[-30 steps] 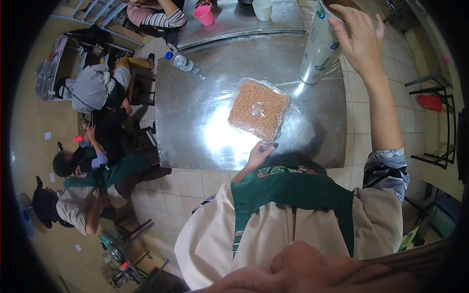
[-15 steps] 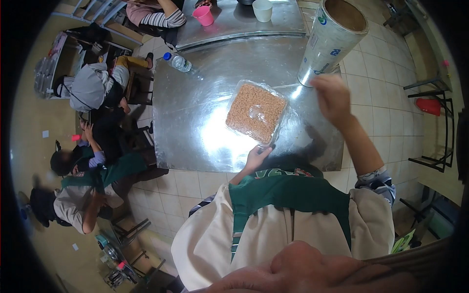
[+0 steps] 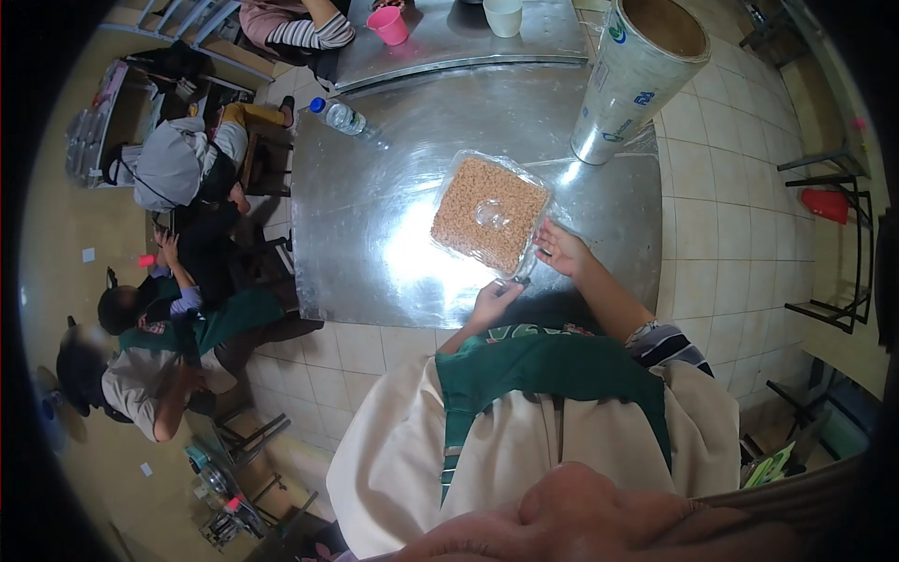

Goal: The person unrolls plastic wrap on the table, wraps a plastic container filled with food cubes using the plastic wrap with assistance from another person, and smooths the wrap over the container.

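A square clear pack [image 3: 489,215] filled with brown granular food lies on the steel table [image 3: 375,187], its wrap shining. My left hand [image 3: 493,301] is at the pack's lower corner, with thumb and fingers closed on its edge. My right hand [image 3: 562,248] is at the pack's right side, its fingers apart and the fingertips by the edge. Farther back on the right, a large roll of plastic film [image 3: 627,84] stands upright on the table, its hollow cardboard core showing at the top.
A water bottle [image 3: 339,116] lies at the table's back left. Behind stands a second table [image 3: 440,47] with a pink cup [image 3: 389,26] and a pale cup [image 3: 504,17]. Several people sit to the left. A red object [image 3: 824,205] is on a rack at the right.
My right hand has come down from the top of the film roll to the pack's right side. My left hand has stayed at the pack's lower corner.
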A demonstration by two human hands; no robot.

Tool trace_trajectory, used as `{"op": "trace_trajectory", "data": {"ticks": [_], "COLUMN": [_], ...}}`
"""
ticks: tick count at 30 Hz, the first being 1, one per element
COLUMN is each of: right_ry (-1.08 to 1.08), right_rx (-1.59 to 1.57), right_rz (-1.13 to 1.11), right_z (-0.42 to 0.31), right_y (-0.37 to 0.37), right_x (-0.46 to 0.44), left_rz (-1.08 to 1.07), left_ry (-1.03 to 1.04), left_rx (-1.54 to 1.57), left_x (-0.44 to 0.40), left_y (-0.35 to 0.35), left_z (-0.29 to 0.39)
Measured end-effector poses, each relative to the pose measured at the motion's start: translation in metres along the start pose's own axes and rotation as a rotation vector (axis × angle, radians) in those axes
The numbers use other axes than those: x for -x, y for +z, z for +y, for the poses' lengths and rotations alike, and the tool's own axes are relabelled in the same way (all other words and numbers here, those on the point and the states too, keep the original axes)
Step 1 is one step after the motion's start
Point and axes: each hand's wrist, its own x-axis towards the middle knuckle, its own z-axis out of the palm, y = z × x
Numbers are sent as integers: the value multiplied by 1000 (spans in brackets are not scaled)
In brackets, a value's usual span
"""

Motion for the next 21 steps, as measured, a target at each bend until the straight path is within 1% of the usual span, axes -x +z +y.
{"op": "trace_trajectory", "data": {"ticks": [1,2,4,7,12,14,16,17,18,19,20,21], "right_ry": [-110,-108,-98,-149,-208,-233,-296,-292,-345,-398,-393,-447], "right_rx": [-104,-102,-348,-420,-414,-387,-324,-323,-262,-200,-199,-144], "right_rz": [-11,-11,25,33,78,79,216,218,243,267,267,308], "right_z": [4,6,8,10,12,9,5,4,2,1,1,1], "right_y": [-2,-6,-10,-5,5,10,15,18,20,23,26,29], "right_x": [-4,-8,-10,-8,-18,-21,-24,-24,-24,-24,-24,-23], "left_rz": [-17,-34,-12,12,32,76,89,101,103,87,71,75], "left_ry": [57,115,116,141,167,204,200,198,195,241,286,283], "left_rx": [14,28,11,-27,-113,-198,-239,-281,-280,-254,-227,-225], "left_x": [0,0,1,1,1,2,3,4,5,6,8,9], "left_y": [0,-1,-2,-2,-7,-7,-10,-11,-12,-13,-14,-15], "left_z": [-3,-5,-10,-13,-21,-22,-23,-25,-26,-26,-27,-27]}}
